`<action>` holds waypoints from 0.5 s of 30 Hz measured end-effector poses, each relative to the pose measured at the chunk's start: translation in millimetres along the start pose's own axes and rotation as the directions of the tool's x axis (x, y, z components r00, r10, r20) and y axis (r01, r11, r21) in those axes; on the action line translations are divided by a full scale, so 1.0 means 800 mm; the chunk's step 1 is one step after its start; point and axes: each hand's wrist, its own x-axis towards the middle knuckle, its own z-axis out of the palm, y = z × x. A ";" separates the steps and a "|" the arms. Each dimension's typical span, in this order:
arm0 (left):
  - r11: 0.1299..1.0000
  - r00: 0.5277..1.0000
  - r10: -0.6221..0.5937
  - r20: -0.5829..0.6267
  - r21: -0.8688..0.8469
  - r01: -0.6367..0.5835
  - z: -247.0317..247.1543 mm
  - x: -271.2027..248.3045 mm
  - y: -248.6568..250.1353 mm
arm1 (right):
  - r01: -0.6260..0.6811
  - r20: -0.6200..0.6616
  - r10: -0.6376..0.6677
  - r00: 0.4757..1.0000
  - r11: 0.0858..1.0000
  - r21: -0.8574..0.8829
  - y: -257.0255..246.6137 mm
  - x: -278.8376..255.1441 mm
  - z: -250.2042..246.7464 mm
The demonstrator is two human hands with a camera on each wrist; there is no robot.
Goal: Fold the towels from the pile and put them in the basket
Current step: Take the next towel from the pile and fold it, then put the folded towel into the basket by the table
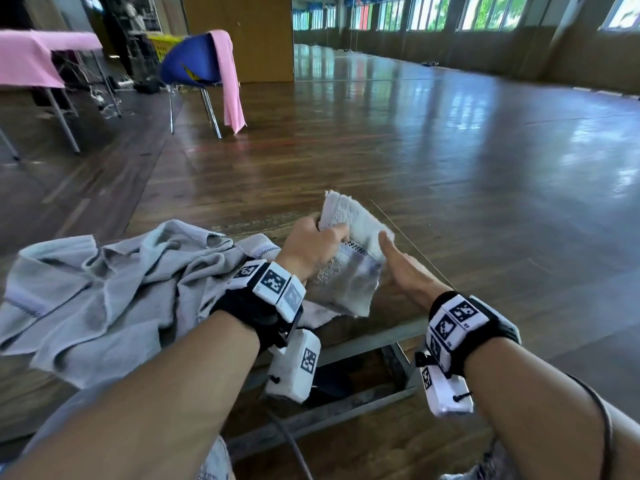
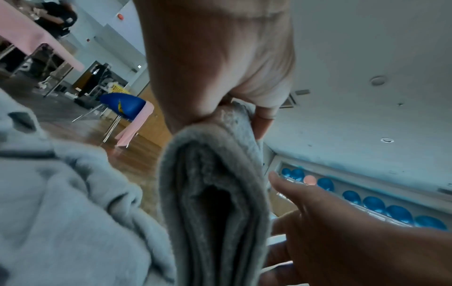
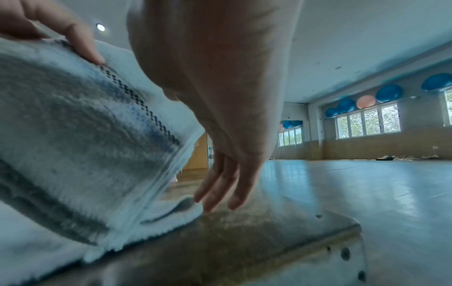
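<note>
A folded grey towel with a checked band stands tilted on its lower edge on the table. My left hand grips its top edge from the left, fingers curled over the fold. My right hand is beside the towel's right edge, with straight fingers and the thumb touching the cloth. In the left wrist view the folded towel shows its layered edge, with my right hand to its right. In the right wrist view my right fingers point down at the table beside the towel. No basket shows nearby.
A loose pile of grey towels lies at the left of the table, also seen in the left wrist view. Far back stand a blue chair draped with pink cloth, a pink-covered table and a yellow crate. Wooden floor stretches ahead.
</note>
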 end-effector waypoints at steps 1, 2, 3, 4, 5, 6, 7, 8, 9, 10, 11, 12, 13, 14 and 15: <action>0.999 1.000 0.002 -0.003 -0.035 -0.002 -0.011 -0.008 0.011 | 0.045 0.029 -0.047 0.998 0.996 0.076 -0.012 -0.008 0.001; 0.997 1.000 -0.010 -0.011 -0.083 0.009 -0.024 -0.017 0.020 | 0.096 0.052 -0.105 0.993 0.983 0.157 -0.025 -0.019 0.002; 0.990 0.999 -0.031 -0.014 -0.135 0.029 -0.039 -0.027 0.029 | 0.139 0.068 -0.159 0.985 0.961 0.240 -0.037 -0.030 0.004; 0.982 0.998 -0.053 -0.015 -0.181 0.050 -0.055 -0.037 0.035 | 0.172 0.072 -0.205 0.976 0.932 0.318 -0.048 -0.040 0.007; 0.974 0.997 -0.074 -0.019 -0.215 0.069 -0.072 -0.049 0.041 | 0.202 0.063 -0.245 0.968 0.899 0.388 -0.059 -0.049 0.011; 0.968 0.996 -0.089 -0.028 -0.239 0.080 -0.090 -0.060 0.046 | 0.234 0.044 -0.282 0.959 0.866 0.442 -0.070 -0.058 0.017; 0.961 0.994 -0.099 -0.046 -0.264 0.084 -0.110 -0.072 0.051 | 0.271 0.017 -0.317 0.948 0.838 0.473 -0.081 -0.067 0.025; 0.957 0.992 -0.103 -0.073 -0.279 0.079 -0.131 -0.083 0.055 | 0.310 -0.010 -0.348 0.937 0.819 0.482 -0.094 -0.076 0.033; 0.956 0.990 -0.095 -0.107 -0.286 0.061 -0.151 -0.096 0.059 | 0.348 -0.029 -0.382 0.924 0.805 0.480 -0.108 -0.085 0.044; 0.961 0.988 -0.072 -0.138 -0.276 0.032 -0.173 -0.109 0.060 | 0.382 -0.036 -0.417 0.908 0.792 0.477 -0.124 -0.094 0.057; 0.964 0.985 -0.050 -0.165 -0.266 0.005 -0.192 -0.124 0.061 | 0.413 -0.039 -0.449 0.893 0.779 0.471 -0.141 -0.103 0.070; 0.969 0.977 -0.039 -0.209 -0.246 -0.013 -0.212 -0.139 0.059 | 0.447 -0.040 -0.484 0.874 0.769 0.457 -0.158 -0.111 0.084; 0.974 0.963 -0.036 -0.267 -0.227 -0.027 -0.233 -0.154 0.055 | 0.480 -0.038 -0.516 0.856 0.765 0.429 -0.177 -0.119 0.101; 0.980 0.943 -0.024 -0.333 -0.194 -0.044 -0.253 -0.169 0.048 | 0.511 -0.034 -0.544 0.839 0.764 0.395 -0.195 -0.129 0.119; 0.986 0.917 -0.005 -0.399 -0.153 -0.061 -0.272 -0.186 0.041 | 0.540 -0.022 -0.573 0.820 0.759 0.363 -0.214 -0.139 0.139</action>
